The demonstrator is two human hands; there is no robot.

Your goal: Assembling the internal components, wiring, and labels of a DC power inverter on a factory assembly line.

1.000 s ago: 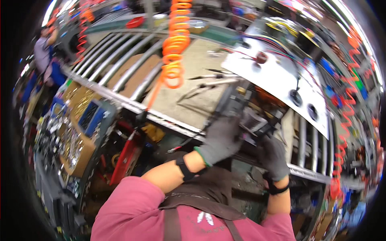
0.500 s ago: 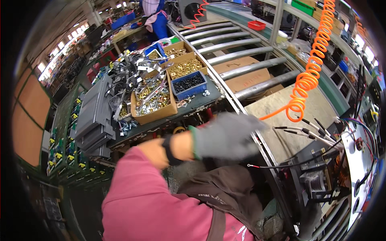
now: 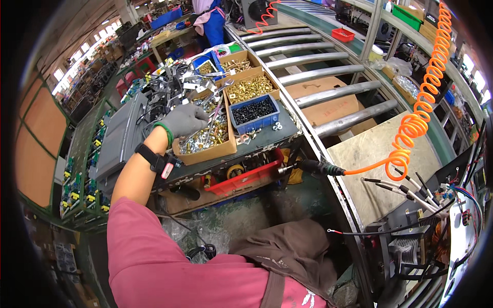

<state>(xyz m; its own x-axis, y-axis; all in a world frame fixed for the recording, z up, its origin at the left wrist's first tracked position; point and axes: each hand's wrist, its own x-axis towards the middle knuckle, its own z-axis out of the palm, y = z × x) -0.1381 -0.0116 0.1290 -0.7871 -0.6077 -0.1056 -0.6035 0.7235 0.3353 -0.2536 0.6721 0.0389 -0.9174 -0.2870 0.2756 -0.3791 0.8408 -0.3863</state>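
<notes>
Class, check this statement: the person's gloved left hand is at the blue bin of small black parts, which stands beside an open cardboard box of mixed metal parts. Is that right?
Not quite: the head view shows the gloved left hand at the open cardboard box of mixed metal parts. The blue bin of small black parts does stand beside it.

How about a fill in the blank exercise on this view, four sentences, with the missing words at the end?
1. The left grip, gray-gloved, is over an open box made of ____.
2. The small screws in the blue bin are colored ____.
3. The coiled hose is colored ____.
4. The tray underneath the workbench is colored ____.

Missing words: cardboard; black; orange; red.
</notes>
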